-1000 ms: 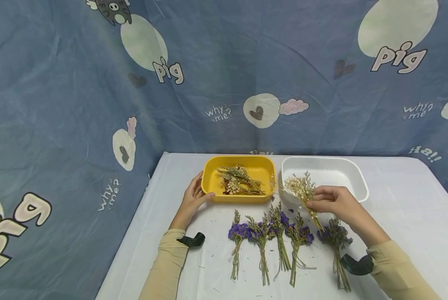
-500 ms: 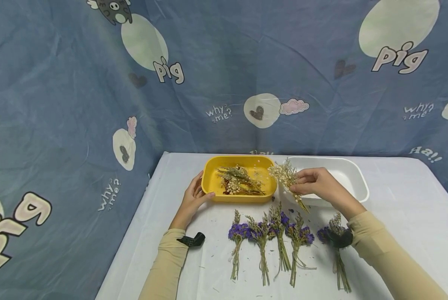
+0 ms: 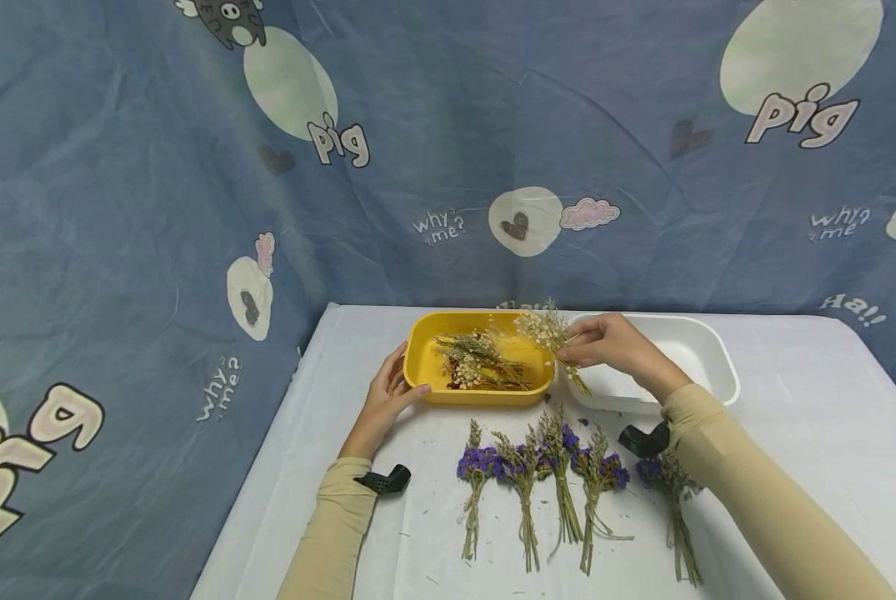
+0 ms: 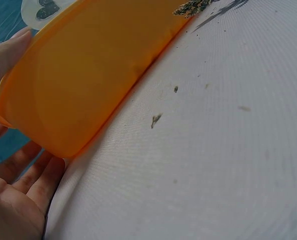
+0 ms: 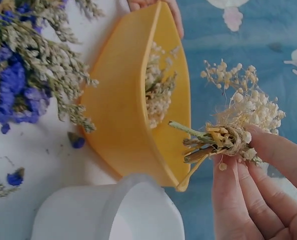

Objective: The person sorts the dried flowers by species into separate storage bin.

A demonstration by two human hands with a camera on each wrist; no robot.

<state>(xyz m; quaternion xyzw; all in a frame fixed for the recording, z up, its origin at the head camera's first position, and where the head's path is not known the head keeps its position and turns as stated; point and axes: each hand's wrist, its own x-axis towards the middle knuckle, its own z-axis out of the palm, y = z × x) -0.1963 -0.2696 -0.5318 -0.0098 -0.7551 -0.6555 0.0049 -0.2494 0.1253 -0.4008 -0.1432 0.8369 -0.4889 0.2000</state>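
My right hand (image 3: pixel 601 346) pinches a small bouquet of dried cream flowers (image 3: pixel 545 327) by its twine-tied stems. The blossoms point left and hang over the right end of the yellow tray (image 3: pixel 485 398). In the right wrist view, thumb and fingers grip the twine binding (image 5: pixel 233 140). My left hand (image 3: pixel 380 400) holds the tray's left end, its thumb at the front corner and its fingers around the outer side. Inside the tray lie several dried bunches (image 3: pixel 478 362), partly overlapping. In the left wrist view, the fingers (image 4: pixel 51 175) touch the tray's lower outer wall.
Beside the yellow tray stands a white tray (image 3: pixel 688 350), partly under my right arm. Several purple dried-flower bunches (image 3: pixel 479 462) lie in a row in front on the white tablecloth (image 3: pixel 410 542); the right one (image 3: pixel 676 492) is partly covered. A blue patterned cloth (image 3: pixel 417 125) hangs behind.
My right hand has carried the cream bouquet left and away from me, from the white tray's front edge to the yellow tray's right end. The left hand has stayed still.
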